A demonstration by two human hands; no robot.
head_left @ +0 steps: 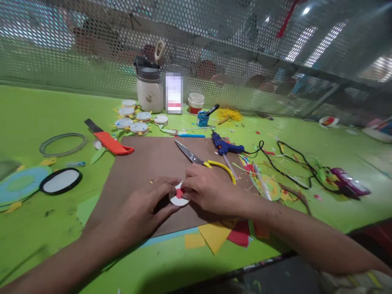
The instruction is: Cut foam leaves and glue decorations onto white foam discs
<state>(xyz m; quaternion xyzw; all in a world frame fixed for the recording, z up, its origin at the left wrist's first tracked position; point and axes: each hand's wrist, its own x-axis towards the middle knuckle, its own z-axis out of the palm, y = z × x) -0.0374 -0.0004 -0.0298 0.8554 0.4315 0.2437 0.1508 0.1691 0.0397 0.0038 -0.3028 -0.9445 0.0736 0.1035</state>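
A small white round disc [176,201] with a red paper circle [179,193] at its centre lies over the brown board [147,163]. My left hand [147,208] grips its left edge between thumb and fingers. From the right, my right hand [205,188] is closed, its fingertips pressed on the disc and the edge of the red circle; part of both is hidden under them. Just beyond my right hand, scissors [196,158] with yellow handles lie with the blades pointing away to the left.
Behind the board stand a white jug [149,92], a blue pot [202,119] with a marker, and several finished discs [139,128]. An orange-handled cutter [110,141] lies left. Right are a blue glue gun [226,146], its black cord and paper scraps. Coloured paper [216,237] lies in front.
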